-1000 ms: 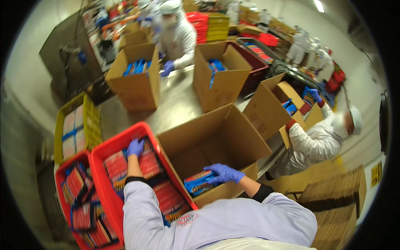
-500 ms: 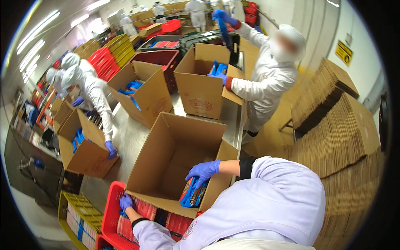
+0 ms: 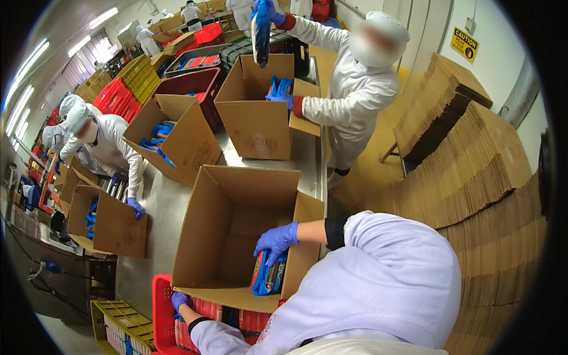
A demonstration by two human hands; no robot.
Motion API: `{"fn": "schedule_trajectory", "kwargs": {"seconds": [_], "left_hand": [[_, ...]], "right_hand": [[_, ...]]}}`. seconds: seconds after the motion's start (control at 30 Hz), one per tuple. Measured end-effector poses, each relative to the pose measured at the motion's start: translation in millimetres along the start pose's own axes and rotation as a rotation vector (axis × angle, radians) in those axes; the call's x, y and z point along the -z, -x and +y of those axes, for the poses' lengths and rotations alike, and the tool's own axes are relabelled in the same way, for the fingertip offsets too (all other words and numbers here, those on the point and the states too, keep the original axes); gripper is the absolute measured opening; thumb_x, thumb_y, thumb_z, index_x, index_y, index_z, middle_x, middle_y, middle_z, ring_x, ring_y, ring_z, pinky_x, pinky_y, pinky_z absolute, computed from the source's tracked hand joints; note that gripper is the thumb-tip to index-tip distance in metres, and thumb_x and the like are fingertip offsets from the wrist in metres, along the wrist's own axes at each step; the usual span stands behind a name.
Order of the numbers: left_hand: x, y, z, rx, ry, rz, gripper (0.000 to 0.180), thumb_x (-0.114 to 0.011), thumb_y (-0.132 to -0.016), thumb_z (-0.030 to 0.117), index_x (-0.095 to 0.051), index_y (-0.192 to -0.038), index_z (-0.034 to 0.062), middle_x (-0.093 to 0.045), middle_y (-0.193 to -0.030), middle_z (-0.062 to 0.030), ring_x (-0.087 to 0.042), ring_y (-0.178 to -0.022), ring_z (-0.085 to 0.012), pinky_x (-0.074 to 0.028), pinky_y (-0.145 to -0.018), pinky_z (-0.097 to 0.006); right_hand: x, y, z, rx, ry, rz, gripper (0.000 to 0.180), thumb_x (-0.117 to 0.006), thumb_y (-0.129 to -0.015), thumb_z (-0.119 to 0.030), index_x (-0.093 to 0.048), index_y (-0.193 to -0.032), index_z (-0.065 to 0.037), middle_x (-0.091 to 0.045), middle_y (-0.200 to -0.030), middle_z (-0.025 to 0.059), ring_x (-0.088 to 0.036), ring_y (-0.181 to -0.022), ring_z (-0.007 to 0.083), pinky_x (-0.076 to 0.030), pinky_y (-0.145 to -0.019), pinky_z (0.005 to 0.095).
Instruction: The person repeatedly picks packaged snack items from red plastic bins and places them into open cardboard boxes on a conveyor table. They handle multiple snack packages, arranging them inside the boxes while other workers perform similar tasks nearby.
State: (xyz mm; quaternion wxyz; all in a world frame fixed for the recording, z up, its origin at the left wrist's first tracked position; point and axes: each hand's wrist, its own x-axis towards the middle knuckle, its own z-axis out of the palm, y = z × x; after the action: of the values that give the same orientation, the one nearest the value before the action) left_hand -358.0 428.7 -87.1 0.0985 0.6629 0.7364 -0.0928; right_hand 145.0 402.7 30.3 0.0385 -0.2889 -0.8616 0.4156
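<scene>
Clasping blue packets (image 3: pixel 264 280) in carton (image 3: pixel 260 186), right hand (image 3: pixel 276 241) clamped on them, left hand (image 3: pixel 180 300), grip unclear

From my head, a wide fisheye looks forward and down, close over my open carton (image 3: pixel 236 228), the metal table (image 3: pixel 158 219) beyond

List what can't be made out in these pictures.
Head view, blue packets: upper part hidden by the right hand.
Head view, red packets: partly covered by open carton and left sleeve.
Head view, red crate: cut off by lower edge.
Head view, distant worker: hands too small.
</scene>
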Motion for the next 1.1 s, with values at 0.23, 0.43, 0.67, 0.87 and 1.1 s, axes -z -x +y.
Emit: {"fn": "schedule_trajectory", "kwargs": {"seconds": [0.23, 0.43, 0.67, 0.87, 1.1], "left_hand": [[46, 40, 34, 0.209, 0.194, 0.158, 0.051, -0.042, -0.079, 0.049, -0.057, -0.093, 0.003, -0.058, -0.091, -0.0225, -0.055, -0.087, -0.0381, -0.042, -0.073, -0.048], [125, 178, 103, 0.412, 0.025, 0.339, 0.073, -0.073, -0.051, 0.051, -0.047, -0.102, 0.0061, -0.053, -0.102, -0.0139, -0.049, -0.097, -0.0331, -0.041, -0.076, -0.046], [149, 244, 175, 0.464, -0.099, 0.305, 0.065, -0.079, -0.041, 0.038, -0.055, -0.094, 0.0092, -0.048, -0.099, -0.0153, -0.047, -0.093, -0.0349, -0.043, -0.075, -0.046], [145, 269, 205, 0.518, -0.05, 0.294, 0.059, -0.08, -0.044, 0.031, -0.055, -0.092, 0.0099, -0.055, -0.089, -0.0112, -0.054, -0.086, -0.0308, -0.045, -0.072, -0.041], [133, 293, 232, 0.442, 0.032, 0.39, 0.051, -0.078, -0.045, 0.024, -0.055, -0.087, 0.0089, -0.058, -0.081, -0.0115, -0.056, -0.078, -0.031, -0.045, -0.067, -0.04]], "right_hand": [[3, -5, 4, 0.002, 0.057, 0.015, 0.065, -0.064, -0.067, -0.051, -0.052, -0.113, -0.007, -0.055, -0.107, 0.0154, -0.052, -0.1, 0.0331, -0.042, -0.085, 0.0404], [4, -6, -2, 0.045, 0.077, 0.041, 0.062, -0.064, -0.067, -0.05, -0.055, -0.11, -0.006, -0.058, -0.101, 0.0149, -0.054, -0.094, 0.0329, -0.044, -0.081, 0.0399], [3, -4, 1, 0.109, 0.032, 0.015, 0.06, -0.062, -0.068, -0.05, -0.056, -0.105, -0.004, -0.058, -0.095, 0.0177, -0.055, -0.09, 0.0341, -0.045, -0.078, 0.0404], [4, -9, 10, 0.154, 0.028, -0.015, 0.057, -0.061, -0.068, -0.051, -0.057, -0.098, -0.002, -0.057, -0.089, 0.0194, -0.055, -0.086, 0.036, -0.045, -0.075, 0.0419], [4, -7, 9, 0.127, -0.005, -0.006, 0.055, -0.061, -0.067, -0.052, -0.058, -0.09, -0.002, -0.058, -0.087, 0.0203, -0.055, -0.084, 0.0367, -0.045, -0.074, 0.0421]]}}
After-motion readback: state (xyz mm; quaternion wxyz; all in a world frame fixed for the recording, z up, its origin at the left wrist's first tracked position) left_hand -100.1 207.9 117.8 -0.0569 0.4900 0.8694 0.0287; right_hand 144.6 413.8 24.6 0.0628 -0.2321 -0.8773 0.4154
